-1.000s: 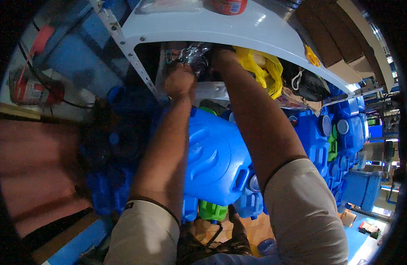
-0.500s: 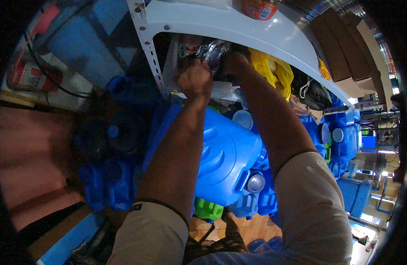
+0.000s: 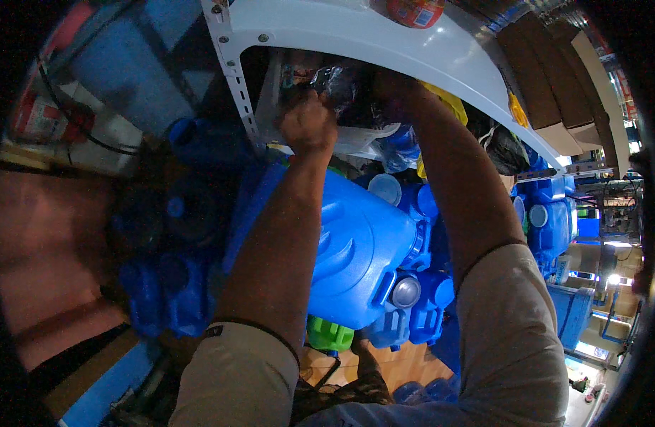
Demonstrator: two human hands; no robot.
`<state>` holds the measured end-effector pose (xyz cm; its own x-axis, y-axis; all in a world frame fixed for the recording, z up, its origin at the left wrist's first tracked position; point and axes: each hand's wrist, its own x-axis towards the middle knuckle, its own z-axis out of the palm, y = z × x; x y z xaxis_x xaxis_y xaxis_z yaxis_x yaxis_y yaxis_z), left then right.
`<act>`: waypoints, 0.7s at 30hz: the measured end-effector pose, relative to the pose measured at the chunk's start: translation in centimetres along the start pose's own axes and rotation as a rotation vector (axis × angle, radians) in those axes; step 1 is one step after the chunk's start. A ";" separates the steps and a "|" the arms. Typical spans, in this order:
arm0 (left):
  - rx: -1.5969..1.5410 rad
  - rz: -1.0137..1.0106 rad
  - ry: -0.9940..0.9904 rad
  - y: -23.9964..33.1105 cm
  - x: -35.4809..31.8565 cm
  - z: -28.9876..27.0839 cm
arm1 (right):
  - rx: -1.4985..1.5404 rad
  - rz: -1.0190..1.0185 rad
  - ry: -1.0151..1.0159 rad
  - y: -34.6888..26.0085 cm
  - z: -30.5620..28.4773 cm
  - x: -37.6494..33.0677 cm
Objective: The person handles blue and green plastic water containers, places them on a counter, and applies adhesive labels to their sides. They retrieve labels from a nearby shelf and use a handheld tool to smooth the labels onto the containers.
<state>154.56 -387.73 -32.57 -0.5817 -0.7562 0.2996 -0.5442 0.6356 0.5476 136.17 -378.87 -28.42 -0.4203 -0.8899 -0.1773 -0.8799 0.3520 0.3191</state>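
Observation:
Both my arms reach under a white metal shelf. My left hand (image 3: 307, 124) is closed in a fist at the edge of a shiny clear plastic bag (image 3: 334, 84) with dark contents, gripping it. Deeper in the shadow, beside the bag, is my right hand (image 3: 395, 92); its fingers are hidden in the dark. A pale, translucent bin (image 3: 356, 139) surrounds the bag. Below my forearms lies a big blue water jug (image 3: 363, 242) on its side. A yellow plastic bag (image 3: 450, 105) shows behind my right forearm.
The white shelf (image 3: 384, 43) with its slotted post (image 3: 235, 78) arches over my hands. Cardboard boxes (image 3: 548, 78) stand on it at right. More blue jugs (image 3: 430, 299) and a green one (image 3: 329, 334) crowd the wooden floor (image 3: 406, 363). Dark bottles (image 3: 199, 213) stand left.
My right hand has pushed further under the shelf and a little to the right, now covering much of the yellow bag. My left hand stays at the clear bag. The view has shifted slightly.

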 end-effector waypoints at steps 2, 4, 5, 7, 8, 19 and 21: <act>-0.005 -0.013 -0.051 0.1 0.0 -0.2 | 0.018 0.020 -0.015 0.1 0.5 0.3; -0.006 -0.005 -0.055 0.2 -0.1 -0.2 | 0.039 0.030 -0.023 0.0 1.0 0.9; -0.003 0.006 -0.028 0.0 -0.1 0.2 | 0.053 0.038 -0.027 -0.4 1.3 1.3; -0.041 0.031 -0.011 -0.6 -0.1 0.7 | 0.073 0.062 -0.025 -1.4 1.9 1.9; -0.082 0.045 -0.021 -0.9 -0.1 0.8 | 0.086 0.084 -0.021 -1.8 2.3 2.1; 0.011 0.104 0.083 -0.3 -0.3 0.9 | 0.066 0.261 0.005 -3.5 4.2 1.2; -0.041 0.104 0.115 -1.3 -0.2 1.2 | 0.153 0.287 -0.153 -4.3 2.0 1.5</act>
<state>154.61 -388.26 -34.31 -0.5593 -0.7010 0.4425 -0.4581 0.7062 0.5398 138.85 -381.14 -31.96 -0.6731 -0.6988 -0.2420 -0.7394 0.6307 0.2354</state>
